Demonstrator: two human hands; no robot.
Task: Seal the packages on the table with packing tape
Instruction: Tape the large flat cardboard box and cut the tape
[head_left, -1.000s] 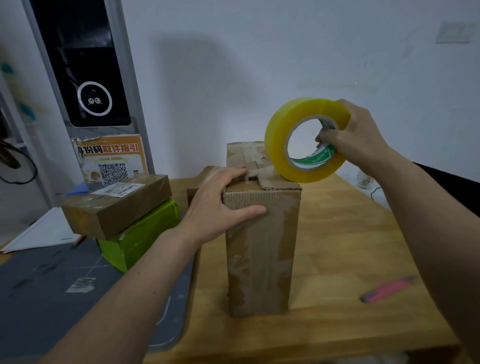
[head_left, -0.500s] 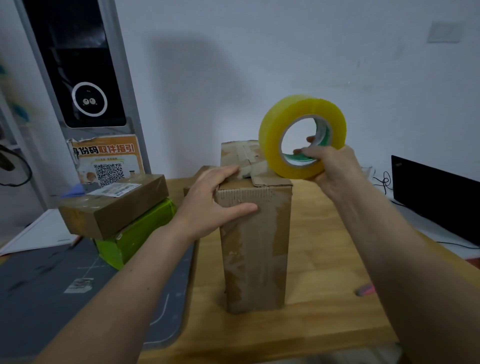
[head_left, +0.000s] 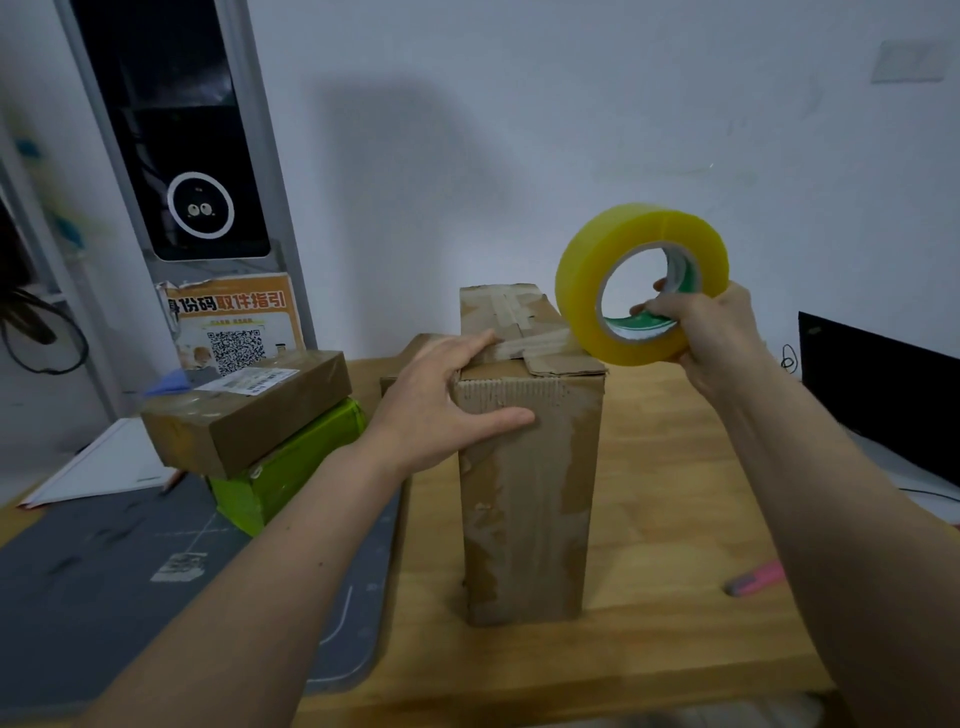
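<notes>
Right hand (head_left: 711, 332) grips the packing tape roll (head_left: 641, 283) just off the tall cardboard box's (head_left: 530, 467) right top edge, tape stretching leftward under the flat, steadying left hand (head_left: 441, 400).

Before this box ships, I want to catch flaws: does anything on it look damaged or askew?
Yes. The tall cardboard box has torn, peeled patches down its front, and a top flap juts past the edge with its corrugation exposed. The brown package sits crooked on the green one.
</notes>
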